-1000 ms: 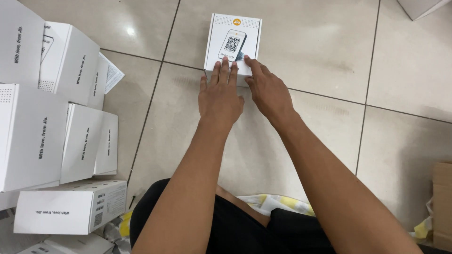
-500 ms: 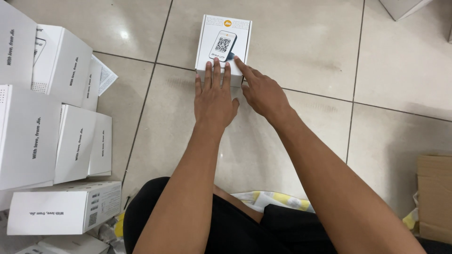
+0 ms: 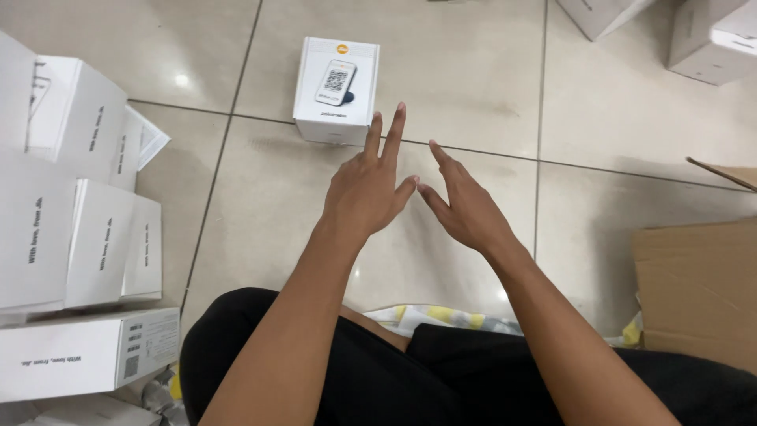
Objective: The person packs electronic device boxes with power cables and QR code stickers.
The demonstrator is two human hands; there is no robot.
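Observation:
A small white box (image 3: 336, 88) with a picture of a device on its top stands on the tiled floor ahead of me. My left hand (image 3: 366, 188) hovers just short of it, fingers spread and holding nothing. Beside it, my right hand (image 3: 464, 203) is also empty with fingers apart, a little farther from the box. Neither hand touches the box.
Several white cartons (image 3: 75, 213) are stacked along the left. A brown cardboard box (image 3: 698, 284) sits at the right, and more white boxes (image 3: 710, 35) lie at the top right. My crossed legs in dark trousers (image 3: 441, 379) fill the bottom.
Both hands have let go of the small white box and drawn back toward me. The box now stands alone on the floor.

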